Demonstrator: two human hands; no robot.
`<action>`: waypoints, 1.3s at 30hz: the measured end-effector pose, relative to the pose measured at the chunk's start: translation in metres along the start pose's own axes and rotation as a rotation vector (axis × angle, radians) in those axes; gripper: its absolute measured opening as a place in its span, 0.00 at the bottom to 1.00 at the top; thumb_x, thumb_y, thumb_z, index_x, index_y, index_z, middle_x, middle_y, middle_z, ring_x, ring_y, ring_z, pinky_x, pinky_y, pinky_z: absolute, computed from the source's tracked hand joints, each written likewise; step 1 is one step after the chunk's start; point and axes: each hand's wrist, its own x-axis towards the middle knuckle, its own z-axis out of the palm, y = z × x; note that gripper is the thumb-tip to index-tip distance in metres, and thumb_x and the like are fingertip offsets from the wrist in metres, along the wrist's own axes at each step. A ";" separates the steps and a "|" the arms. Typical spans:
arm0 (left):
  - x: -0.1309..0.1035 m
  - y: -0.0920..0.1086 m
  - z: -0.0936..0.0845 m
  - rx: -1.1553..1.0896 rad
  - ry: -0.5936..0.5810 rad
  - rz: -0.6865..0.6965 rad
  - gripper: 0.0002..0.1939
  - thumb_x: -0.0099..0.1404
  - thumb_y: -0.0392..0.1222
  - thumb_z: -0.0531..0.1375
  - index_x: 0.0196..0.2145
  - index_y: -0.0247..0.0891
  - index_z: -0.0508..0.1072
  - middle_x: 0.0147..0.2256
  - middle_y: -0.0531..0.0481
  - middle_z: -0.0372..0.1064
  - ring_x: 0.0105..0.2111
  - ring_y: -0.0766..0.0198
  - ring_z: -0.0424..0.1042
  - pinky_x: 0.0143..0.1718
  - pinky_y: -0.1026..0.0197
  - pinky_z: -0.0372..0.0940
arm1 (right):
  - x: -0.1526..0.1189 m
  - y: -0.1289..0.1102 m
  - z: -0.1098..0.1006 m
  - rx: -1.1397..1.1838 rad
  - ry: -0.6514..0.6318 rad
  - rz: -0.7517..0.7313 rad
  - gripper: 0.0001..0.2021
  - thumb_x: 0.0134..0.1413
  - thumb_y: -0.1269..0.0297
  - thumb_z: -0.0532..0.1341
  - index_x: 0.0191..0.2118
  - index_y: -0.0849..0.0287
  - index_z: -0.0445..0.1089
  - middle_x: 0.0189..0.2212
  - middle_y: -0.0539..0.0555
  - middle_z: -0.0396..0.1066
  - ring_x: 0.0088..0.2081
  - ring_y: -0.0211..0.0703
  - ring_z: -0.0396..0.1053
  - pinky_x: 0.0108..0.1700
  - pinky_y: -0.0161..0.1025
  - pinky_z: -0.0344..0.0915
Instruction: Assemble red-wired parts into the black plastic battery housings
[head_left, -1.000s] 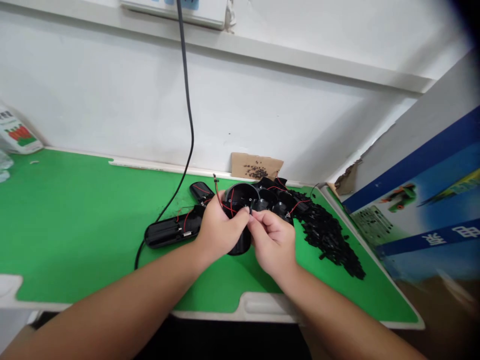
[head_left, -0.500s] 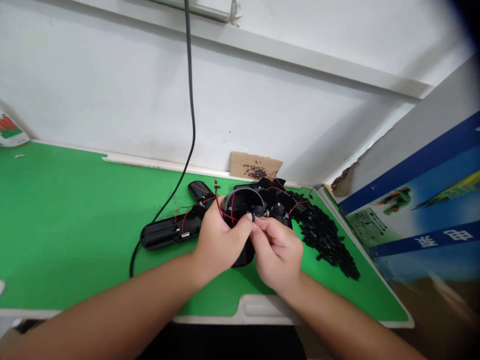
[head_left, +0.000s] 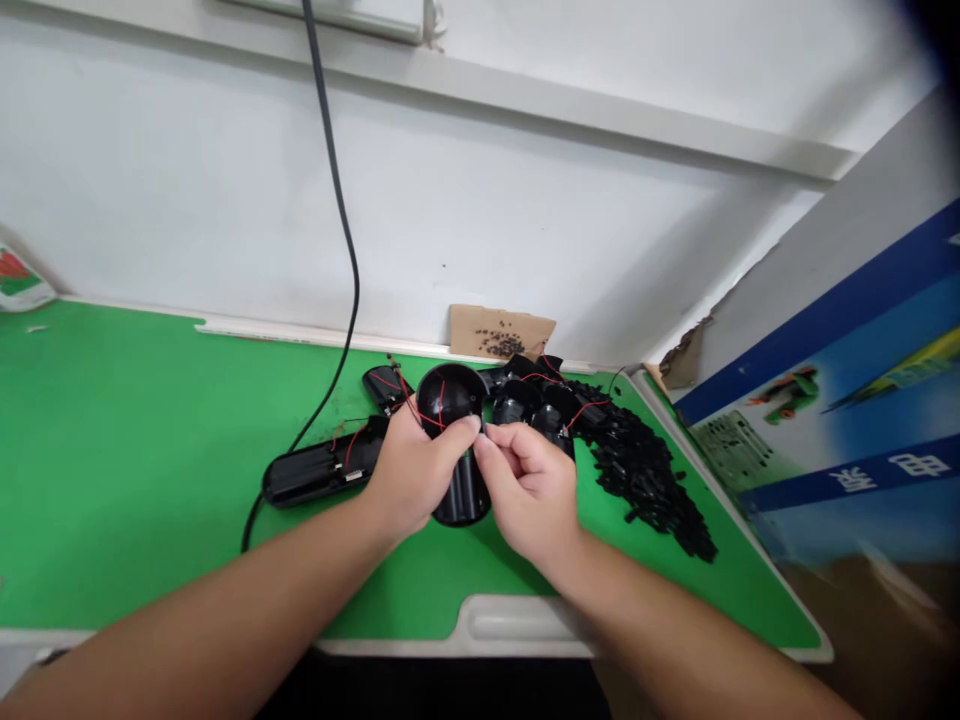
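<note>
A black plastic housing (head_left: 459, 490) with a round, bowl-like head and a hollow handle is held over the green table, its open side towards me. Thin red wires (head_left: 431, 419) cross the head and stick out past its left side. My left hand (head_left: 420, 460) is closed around the housing's left side, the thumb lying across the neck. At the right rim, my right hand (head_left: 529, 485) is pinched shut close to the left thumb tip. What its fingertips grip is too small and covered to make out.
Similar black housings (head_left: 319, 475) with red wires lie left of and behind my hands. A heap of small black parts (head_left: 652, 480) spreads to the right. Cardboard (head_left: 469, 330) with dark specks leans on the wall. A black cable (head_left: 345, 220) hangs down to the green table (head_left: 150, 470).
The housing has tilted, so more of its bowl and handle now shows. Both hands sit slightly further left in view, still together at the right rim. The camera view has shifted a little.
</note>
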 end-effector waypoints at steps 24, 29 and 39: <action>-0.004 0.006 -0.005 -0.309 -0.154 -0.114 0.21 0.44 0.30 0.66 0.37 0.35 0.67 0.31 0.53 0.70 0.33 0.65 0.69 0.39 0.60 0.64 | 0.001 0.010 -0.007 0.017 -0.023 -0.090 0.08 0.61 0.64 0.58 0.38 0.58 0.74 0.28 0.53 0.73 0.28 0.38 0.70 0.30 0.35 0.68; -0.004 0.006 -0.005 -0.301 -0.165 -0.133 0.20 0.43 0.30 0.66 0.36 0.35 0.67 0.30 0.53 0.70 0.32 0.65 0.69 0.38 0.60 0.63 | 0.002 0.011 -0.003 0.091 -0.002 -0.019 0.09 0.60 0.62 0.58 0.41 0.60 0.72 0.24 0.50 0.69 0.24 0.36 0.66 0.27 0.34 0.65; -0.006 -0.001 -0.003 -0.276 -0.054 -0.130 0.24 0.39 0.28 0.62 0.37 0.38 0.66 0.28 0.57 0.66 0.29 0.68 0.67 0.34 0.63 0.62 | -0.002 0.015 0.001 0.122 -0.013 -0.010 0.11 0.56 0.64 0.59 0.44 0.61 0.72 0.20 0.45 0.60 0.20 0.33 0.58 0.22 0.32 0.58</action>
